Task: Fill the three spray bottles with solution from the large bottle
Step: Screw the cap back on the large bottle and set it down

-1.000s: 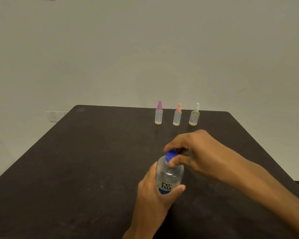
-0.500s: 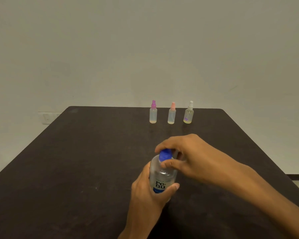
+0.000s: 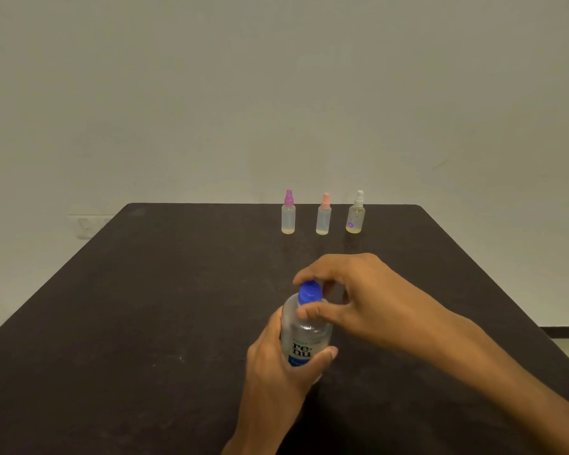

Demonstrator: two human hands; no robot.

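**Currently Opening the Large Bottle: Handling and Hand Positions**

**Table.** A dark table (image 3: 145, 323) bears all items and stands against a pale wall (image 3: 276, 93). A wall socket (image 3: 86, 224) shows past its far left edge.

**Large bottle.** The large bottle (image 3: 304, 343) stands upright near the table's middle, well apart from the three small bottles. Its clear plastic body likely flexes under pressure and appears smooth, so it could slip. If well filled, it will feel moderately heavy. Best hold: around the labelled mid-body, as now. Avoid squeezing hard once the cap is off, or solution may spill.

**Left hand.** The left hand (image 3: 276, 372) comes up from below and wraps the bottle's body, thumb across the label, fingers curled behind it.

**Right hand.** The right hand (image 3: 358, 300) reaches in from the right, wrist raised, arched over the bottle's top. Thumb and fingertips close around the blue cap (image 3: 309, 292), in a twisting grip by the look of it.

**Spray bottles.** Three stand upright in a row near the far edge: the purple-topped spray bottle (image 3: 288, 218), the pink-topped spray bottle (image 3: 323, 220) and the white-topped spray bottle (image 3: 355, 218). All are capped, small, light and easily toppled. Grip each by the body when filling.
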